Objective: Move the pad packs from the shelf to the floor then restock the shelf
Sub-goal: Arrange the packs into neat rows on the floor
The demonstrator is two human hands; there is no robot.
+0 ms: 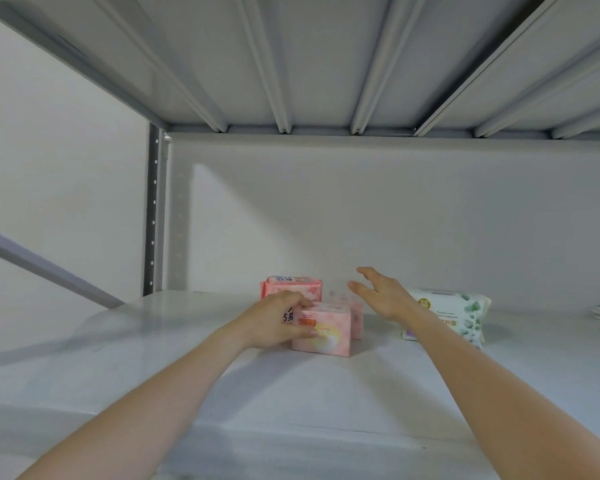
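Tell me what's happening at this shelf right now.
A person reaches into the white shelf with both bare hands. The left hand grips the front pink pack, fingers over its top and thumb on its face. The right hand is open, fingers spread, in the air beside the pink packs, holding nothing. A rear pink pack stands behind at the left, a third pink pack is partly hidden, and a white and green pack lies further right.

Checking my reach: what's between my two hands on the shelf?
Head view: two pink pad packs, the front pack gripped by the left hand, and a blurred pack just behind it, near the open right hand.
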